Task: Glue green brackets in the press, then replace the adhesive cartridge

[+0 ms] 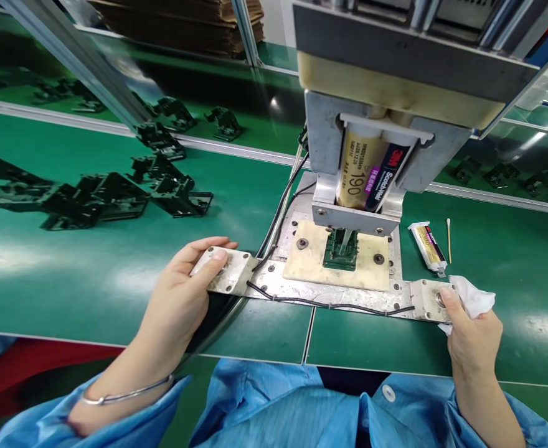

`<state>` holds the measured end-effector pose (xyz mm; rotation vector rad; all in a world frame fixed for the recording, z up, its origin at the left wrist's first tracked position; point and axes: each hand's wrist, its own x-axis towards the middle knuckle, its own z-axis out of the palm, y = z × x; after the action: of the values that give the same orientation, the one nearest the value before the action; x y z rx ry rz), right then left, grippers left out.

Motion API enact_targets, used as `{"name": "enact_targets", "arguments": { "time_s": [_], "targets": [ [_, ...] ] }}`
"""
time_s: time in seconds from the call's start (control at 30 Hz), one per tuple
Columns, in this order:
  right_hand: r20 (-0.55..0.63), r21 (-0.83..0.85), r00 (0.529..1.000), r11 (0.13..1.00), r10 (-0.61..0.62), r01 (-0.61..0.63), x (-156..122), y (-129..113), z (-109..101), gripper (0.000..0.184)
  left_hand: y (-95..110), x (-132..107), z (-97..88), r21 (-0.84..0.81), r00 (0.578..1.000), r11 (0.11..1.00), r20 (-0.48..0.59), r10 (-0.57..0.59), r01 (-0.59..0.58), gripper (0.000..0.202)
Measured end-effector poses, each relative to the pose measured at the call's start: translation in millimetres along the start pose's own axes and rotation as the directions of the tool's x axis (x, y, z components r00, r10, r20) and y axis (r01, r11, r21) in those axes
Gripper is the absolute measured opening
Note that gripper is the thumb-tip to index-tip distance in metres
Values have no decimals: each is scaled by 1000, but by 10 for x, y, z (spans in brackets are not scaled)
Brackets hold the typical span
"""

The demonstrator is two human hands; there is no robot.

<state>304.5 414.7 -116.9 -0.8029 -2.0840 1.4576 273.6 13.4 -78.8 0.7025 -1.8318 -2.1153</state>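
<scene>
My left hand [178, 295] is wrapped round the left metal button box [237, 274] of a dispensing press, thumb pressed on its top. At the other end, my right hand [477, 342] grips the right button box [424, 300], its thumb on the round button. A crumpled white wipe [478, 298] is held in that same hand. Between the boxes, a dark green electronic part [334, 260] sits in a cream fixture block [302, 264]. Above it, the twin adhesive cartridge [365, 165] is clamped in the press, its clear nozzle [347, 241] reaching down to the part.
Several dark green assemblies [119, 193] stand on the green bench [91, 267] to the left. A second adhesive cartridge [428, 247] and a cotton swab [449, 239] lie right of the press. Black cables [281, 211] run beside the base. Stacked cardboard [180, 25] is behind.
</scene>
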Motion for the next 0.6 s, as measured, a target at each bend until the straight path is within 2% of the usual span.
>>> {"name": "enact_targets", "arguments": {
  "time_s": [0.23,0.4,0.6],
  "targets": [
    [-5,-14,1000,1000,1,-1,2,-11,-4,68,2,-21,5,-5,1000,1000,7,29,-29,52],
    [-2,30,1000,999,20,-20,-8,-40,-5,64,0,-23,15,-5,999,999,1,42,-42,49],
    [4,41,1000,999,-24,23,-18,-91,7,62,14,-32,29,-12,999,999,-2,53,-53,43]
  ]
}}
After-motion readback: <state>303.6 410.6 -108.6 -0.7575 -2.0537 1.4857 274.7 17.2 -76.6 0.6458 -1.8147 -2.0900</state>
